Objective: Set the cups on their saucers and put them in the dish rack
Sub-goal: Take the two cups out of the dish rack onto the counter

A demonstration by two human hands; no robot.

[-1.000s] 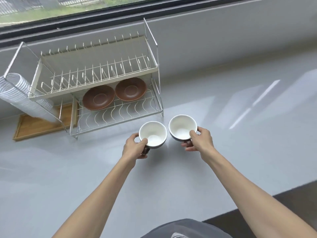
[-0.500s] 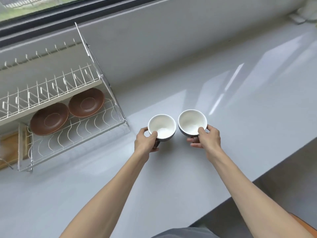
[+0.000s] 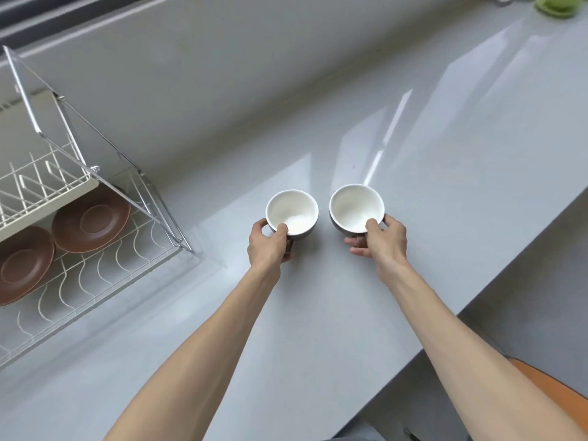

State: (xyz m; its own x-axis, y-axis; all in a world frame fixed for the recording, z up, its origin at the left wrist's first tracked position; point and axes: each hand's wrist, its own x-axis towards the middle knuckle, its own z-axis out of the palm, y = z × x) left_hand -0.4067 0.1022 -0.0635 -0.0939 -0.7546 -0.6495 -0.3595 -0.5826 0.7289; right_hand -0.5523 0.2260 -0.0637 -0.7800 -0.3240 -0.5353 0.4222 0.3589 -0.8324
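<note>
Two cups, white inside and dark grey outside, stand side by side over the grey counter. My left hand (image 3: pixel 269 246) grips the left cup (image 3: pixel 292 211) at its near rim and handle. My right hand (image 3: pixel 380 238) grips the right cup (image 3: pixel 356 206) the same way. Whether the cups rest on the counter or hang just above it I cannot tell. Two brown saucers, one nearer the cups (image 3: pixel 90 219) and one at the far left (image 3: pixel 22 264), lie on the lower wire shelf of the dish rack (image 3: pixel 105 265), to the left of the cups.
The rack's upper shelf (image 3: pixel 47 179) overhangs the saucers. The grey counter (image 3: pixel 413 154) stretches to the right and back to a low wall. A green object (image 3: pixel 555 4) lies at the far right corner. The counter's front edge drops off at the right, with an orange surface (image 3: pixel 553 389) below.
The view has swung to the right, so the rack now sits at the left edge. Both hands still hold the cups, which stay side by side at much the same distance from the rack.
</note>
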